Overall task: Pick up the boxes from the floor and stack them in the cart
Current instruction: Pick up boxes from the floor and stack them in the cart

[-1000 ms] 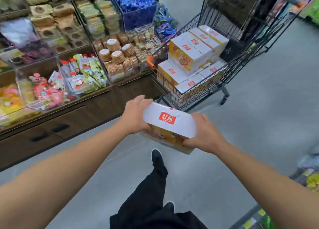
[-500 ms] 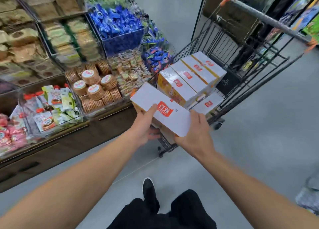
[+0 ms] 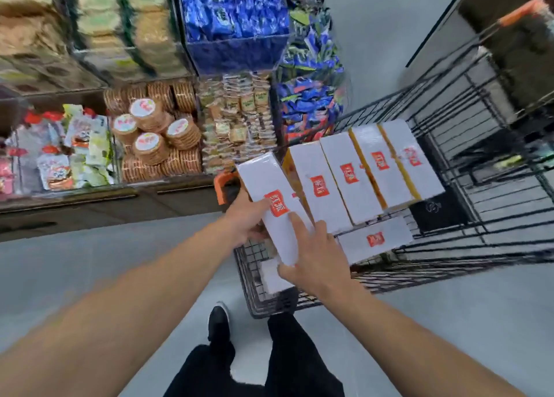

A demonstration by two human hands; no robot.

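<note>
A person is standing at the near end of a black wire shopping cart (image 3: 467,145), seen from above, and is holding a long white snack box (image 3: 274,205) with a red logo over the cart's near left corner. The left hand (image 3: 244,221) is gripping the box's left side, thumb lying across the top by the logo. The right hand (image 3: 311,256) is clasping the box's near end, fingers (image 3: 296,226) spread on its white top.

Four matching boxes are standing in a row (image 3: 364,172) just to the right, with more lying flat beneath them.

To place it well, the person probably needs to keep the box parallel to that row, press it flush against the leftmost one, and slide the fingers out only once it is resting on the layer below.

The box's long axis is running away from the person, slightly leftward, white logo face upward, far end tipped a little high.

A shelf of biscuits and sweets (image 3: 156,133) is standing to the left.
</note>
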